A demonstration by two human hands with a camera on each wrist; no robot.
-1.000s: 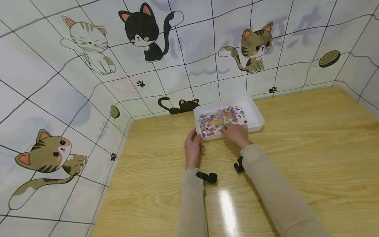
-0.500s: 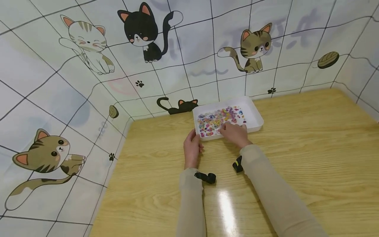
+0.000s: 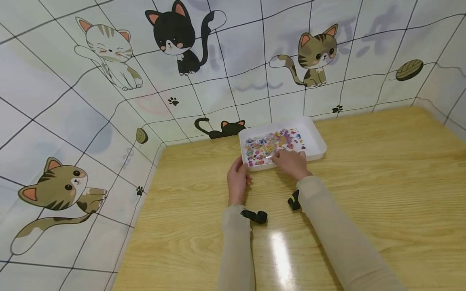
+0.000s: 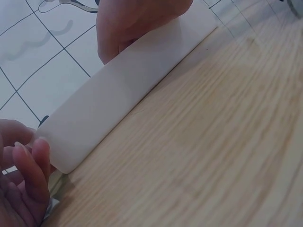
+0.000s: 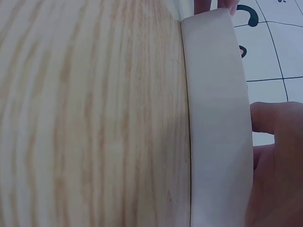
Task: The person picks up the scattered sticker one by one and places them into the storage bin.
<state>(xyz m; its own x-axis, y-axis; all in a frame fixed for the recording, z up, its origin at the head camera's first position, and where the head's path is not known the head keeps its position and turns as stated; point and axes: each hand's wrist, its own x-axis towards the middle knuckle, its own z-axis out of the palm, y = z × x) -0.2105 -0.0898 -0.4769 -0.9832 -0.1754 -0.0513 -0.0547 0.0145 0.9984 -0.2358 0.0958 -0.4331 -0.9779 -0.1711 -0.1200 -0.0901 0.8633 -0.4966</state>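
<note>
A shallow white tray (image 3: 316, 138) sits on the wooden table, with many tiny colourful pieces (image 3: 260, 150) like beads or charms spread over its floor, mostly to the left. My left hand (image 3: 237, 184) holds the tray's near left corner; in the left wrist view its fingers (image 4: 40, 158) bend beside that corner. Over the near wall reaches my right hand (image 3: 292, 163), its fingers bent down among the pieces. The tray wall (image 5: 218, 118) hides those fingertips in both wrist views, so whether they pinch a piece does not show.
Behind the table (image 3: 382, 173) and along its left stands a wall (image 3: 251, 52) covered in cat drawings and grid lines. The tray's far side is close to that wall. A black wrist camera (image 3: 256, 217) is strapped to the left sleeve, another (image 3: 294, 201) to the right.
The head view shifts slightly. Both hands keep their places at the tray, and the right hand's bent fingers show hardly any movement among the pieces.
</note>
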